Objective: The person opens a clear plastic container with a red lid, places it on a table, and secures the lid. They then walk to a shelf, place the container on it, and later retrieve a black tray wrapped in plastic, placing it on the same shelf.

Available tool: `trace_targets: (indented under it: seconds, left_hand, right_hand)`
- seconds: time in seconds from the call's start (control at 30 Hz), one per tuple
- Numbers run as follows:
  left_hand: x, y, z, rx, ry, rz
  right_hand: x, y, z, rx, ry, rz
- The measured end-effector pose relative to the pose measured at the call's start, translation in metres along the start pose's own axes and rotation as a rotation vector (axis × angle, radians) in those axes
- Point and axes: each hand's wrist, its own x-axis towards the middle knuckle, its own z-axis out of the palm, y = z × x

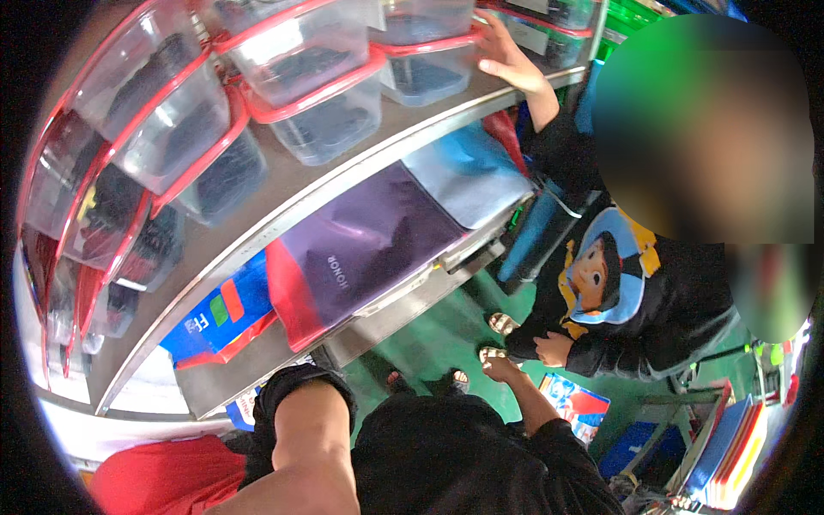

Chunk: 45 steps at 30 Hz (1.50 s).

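Hanging low, the right hand (498, 365) has curled fingers; whether they grasp anything, I cannot tell. The left hand is out of view. Up and left of the right hand, well apart, a purple bag (369, 232) lies lengthwise along the lower shelf (227, 386).

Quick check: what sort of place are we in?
Probably a stockroom or workshop: stacked clear tubs with red rims line a metal-edged shelf, and what look like glossy bags lie on a level below.
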Motion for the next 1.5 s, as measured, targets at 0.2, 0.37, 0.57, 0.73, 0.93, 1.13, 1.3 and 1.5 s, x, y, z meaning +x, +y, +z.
trace_targets:
  seconds: [0.2, 0.37, 0.57, 0.73, 0.93, 1.13, 1.3, 1.5]
  left_hand:
    - [0.004, 0.026, -0.004, 0.457, -0.19, 0.053]
    - [0.011, 0.042, 0.0, 0.58, -0.241, 0.313]
    - [0.0, 0.069, 0.042, -0.15, 0.076, -0.218]
    - [0.015, 0.013, 0.005, 0.755, -0.201, 0.641]
    - [0.011, 0.035, -0.02, 0.762, -0.129, 0.636]
    - [-0.002, 0.082, -0.081, 1.211, -0.211, 0.477]
    - [-0.01, 0.126, -0.127, 1.375, -0.22, 0.292]
    - [-0.025, 0.133, -0.147, 1.636, -0.025, 0.056]
  right_hand:
    - [-0.011, -0.146, -0.137, 0.075, 0.166, -0.652]
    - [-0.102, -0.302, -0.299, 0.374, 0.771, -1.123]
    - [-0.094, -0.368, -0.369, 0.483, 1.313, -1.101]
    - [-0.076, -0.42, -0.353, 0.481, 1.379, -1.056]
    - [-0.064, -0.437, -0.35, 0.453, 1.613, -1.006]
    - [-0.067, -0.432, -0.356, 0.463, 1.533, -0.977]
    - [-0.05, -0.398, -0.383, 0.547, 1.414, -1.184]
    - [-0.06, -0.392, -0.386, 0.577, 1.214, -1.177]
